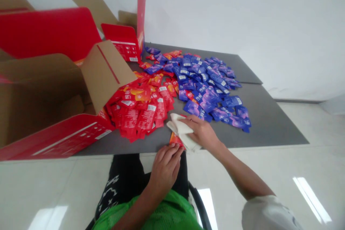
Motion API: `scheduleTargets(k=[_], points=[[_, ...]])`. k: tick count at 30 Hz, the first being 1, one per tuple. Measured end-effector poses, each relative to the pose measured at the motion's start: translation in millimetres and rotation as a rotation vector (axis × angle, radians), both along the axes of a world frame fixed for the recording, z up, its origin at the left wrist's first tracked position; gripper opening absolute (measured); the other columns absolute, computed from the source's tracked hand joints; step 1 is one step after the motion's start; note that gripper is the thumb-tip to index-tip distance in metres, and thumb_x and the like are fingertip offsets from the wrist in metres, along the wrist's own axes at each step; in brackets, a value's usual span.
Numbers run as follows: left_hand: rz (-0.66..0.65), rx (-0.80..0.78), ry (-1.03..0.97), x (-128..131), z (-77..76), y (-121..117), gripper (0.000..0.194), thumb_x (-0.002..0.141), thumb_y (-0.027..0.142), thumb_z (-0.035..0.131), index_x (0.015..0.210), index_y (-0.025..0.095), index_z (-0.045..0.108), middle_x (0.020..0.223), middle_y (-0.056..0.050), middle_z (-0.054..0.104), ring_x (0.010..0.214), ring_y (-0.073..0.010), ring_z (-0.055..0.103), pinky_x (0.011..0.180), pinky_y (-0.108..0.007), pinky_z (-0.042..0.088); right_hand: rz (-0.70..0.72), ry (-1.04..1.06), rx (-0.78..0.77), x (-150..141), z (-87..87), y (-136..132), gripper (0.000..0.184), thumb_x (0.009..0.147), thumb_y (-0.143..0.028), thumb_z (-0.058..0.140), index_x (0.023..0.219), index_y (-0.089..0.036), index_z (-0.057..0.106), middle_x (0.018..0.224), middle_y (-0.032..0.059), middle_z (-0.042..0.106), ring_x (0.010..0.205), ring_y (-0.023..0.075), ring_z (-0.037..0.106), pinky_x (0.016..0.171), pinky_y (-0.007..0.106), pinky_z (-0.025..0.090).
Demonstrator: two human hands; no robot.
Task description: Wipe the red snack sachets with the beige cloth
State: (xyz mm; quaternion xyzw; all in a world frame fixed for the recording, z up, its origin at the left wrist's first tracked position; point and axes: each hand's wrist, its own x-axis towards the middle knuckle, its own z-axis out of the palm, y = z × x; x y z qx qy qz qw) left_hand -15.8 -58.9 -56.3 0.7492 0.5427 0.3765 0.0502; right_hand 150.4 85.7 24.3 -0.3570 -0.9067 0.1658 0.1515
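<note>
Forearms [242, 172] angle in from the bottom of the frame toward the near edge of a grey table [269, 122]. The left hand [165, 169] is curled and narrow, its fingertips [170, 148] on an orange-red sachet [174, 138] at that edge. Part of the sachet is covered, so I can't tell which way its long axis runs. The right hand [203, 133], palm down, reaches across from the lower right and grips a crumpled white cloth [182, 129] lying over the sachet. Red sachets [140, 111] heap up just beyond the hands, with blue-purple sachets [202, 86] to their right. An open cardboard carton [48, 104], red outside and brown inside, sits at the left, and a smaller red carton [124, 41] stands at upper centre.
</note>
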Motion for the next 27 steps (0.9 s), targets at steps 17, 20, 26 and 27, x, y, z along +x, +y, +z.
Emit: scheduleTargets(k=[17,20,26,27], points=[[0.001,-0.058,0.044,-0.9,27.9,7.7,0.03,0.101,0.033,0.057,0.126,0.021,0.067,0.117,-0.008,0.071,0.11,-0.026,0.063,0.097,-0.043,0.047,-0.166,0.204,0.088,21.3,-5.6,31.1,0.043,0.095,-0.015,0.053,0.135,-0.024,0.065,0.119,0.0092,0.068,0.106,0.0228,0.067,0.091,0.031,0.053],[0.018,-0.134,0.085,1.1,53.0,28.2,0.026,0.104,0.037,0.051,0.115,0.023,0.071,0.106,-0.007,0.071,0.099,-0.0247,0.063,0.09,-0.043,0.049,-0.283,0.48,0.143,43.2,-13.3,-4.8,0.03,0.097,-0.022,0.055,0.123,-0.023,0.071,0.108,0.0079,0.069,0.097,0.0229,0.067,0.085,0.033,0.053],[0.168,-0.177,0.252,21.5,63.4,85.9,0.046,0.1,0.03,0.057,0.142,0.01,0.054,0.137,-0.017,0.059,0.126,-0.0322,0.053,0.104,-0.046,0.047,-0.7,0.728,-0.011,68.9,-41.1,-52.5,0.025,0.095,-0.041,0.065,0.1,-0.019,0.074,0.093,0.0048,0.072,0.083,0.0217,0.065,0.076,0.031,0.051],[0.188,-0.198,0.281,25.5,60.2,93.3,0.051,0.098,0.028,0.061,0.142,0.006,0.052,0.141,-0.02,0.057,0.129,-0.0341,0.051,0.106,-0.047,0.046,-0.719,0.743,-0.036,70.1,-44.4,-54.5,0.027,0.094,-0.043,0.065,0.102,-0.019,0.074,0.094,0.0049,0.072,0.083,0.0219,0.065,0.075,0.031,0.051]])
